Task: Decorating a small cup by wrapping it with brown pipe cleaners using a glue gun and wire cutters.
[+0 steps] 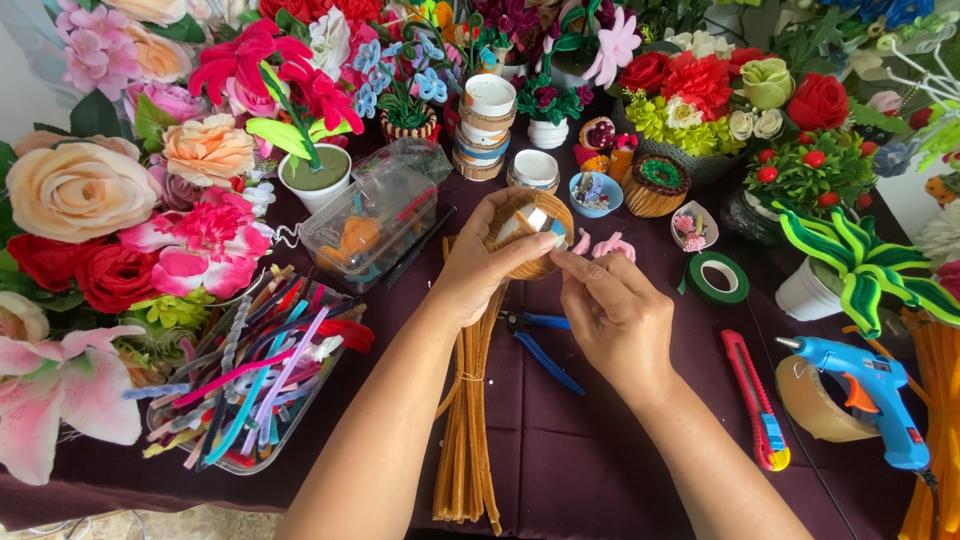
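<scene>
Head view: our left hand (480, 265) fingers clasp a small brown woven cup (530, 232) above the table's (600, 470) middle, while our right hand (612, 310) fingers pinch at its rim. Brown pipe cleaners (466, 420) lie below, blue pliers (545, 350) beside them.

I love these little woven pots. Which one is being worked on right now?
The brown pot held tilted in both hands, left hand and right hand. The other brown pot, with a green top, stands untouched behind.
</scene>
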